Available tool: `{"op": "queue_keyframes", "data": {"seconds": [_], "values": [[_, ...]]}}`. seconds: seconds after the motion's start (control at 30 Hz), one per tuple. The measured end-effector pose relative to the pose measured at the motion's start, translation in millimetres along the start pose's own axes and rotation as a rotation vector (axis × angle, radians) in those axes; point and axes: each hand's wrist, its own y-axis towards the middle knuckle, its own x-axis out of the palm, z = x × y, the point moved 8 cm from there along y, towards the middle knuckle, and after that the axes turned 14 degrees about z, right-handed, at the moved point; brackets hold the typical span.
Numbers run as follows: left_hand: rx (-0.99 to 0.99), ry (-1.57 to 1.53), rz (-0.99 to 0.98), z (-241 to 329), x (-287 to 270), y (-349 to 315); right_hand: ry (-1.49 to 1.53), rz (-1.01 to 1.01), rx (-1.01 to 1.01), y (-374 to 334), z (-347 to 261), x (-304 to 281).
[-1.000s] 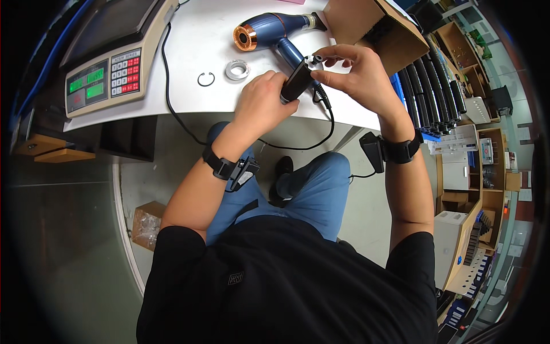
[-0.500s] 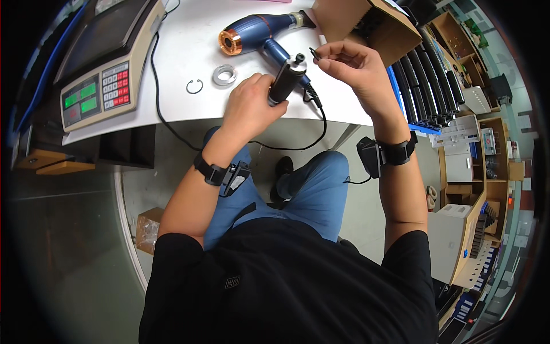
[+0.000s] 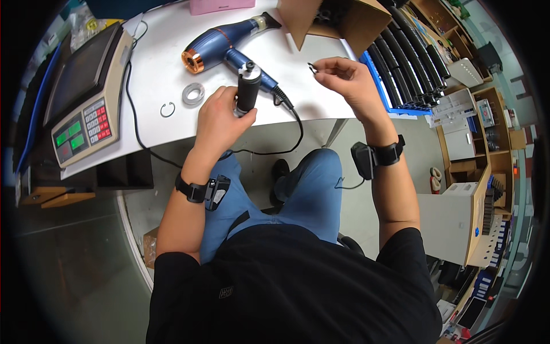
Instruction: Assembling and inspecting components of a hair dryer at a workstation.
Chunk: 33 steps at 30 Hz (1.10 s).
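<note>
My left hand (image 3: 220,117) grips a black cylindrical part (image 3: 248,86) upright at the white table's front edge; a black cable (image 3: 286,123) trails from it over the edge. My right hand (image 3: 344,77) is lifted to the right of it and pinches a small dark clip (image 3: 311,68) between thumb and fingers. Just behind the cylinder lies a blue hair dryer (image 3: 223,43) with a copper-coloured nozzle ring. A grey ring (image 3: 193,94) and a thin open snap ring (image 3: 167,109) rest on the table left of my left hand.
A weighing scale (image 3: 86,97) with a keypad stands at the table's left end. An open cardboard box (image 3: 338,20) sits behind my right hand, with a row of black tubes (image 3: 409,57) in a blue bin beside it. Shelving (image 3: 475,132) stands at the right.
My right hand has pulled away to the right from the cylinder, carrying the small clip. My left hand keeps the cylinder upright in the same grip.
</note>
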Motion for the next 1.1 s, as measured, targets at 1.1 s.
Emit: {"op": "queue_keyframes", "data": {"seconds": [1.1], "values": [[-0.044, -0.223, 0.157, 18, -72, 26, -0.408, 0.27, -0.216, -13, 54, 24]]}}
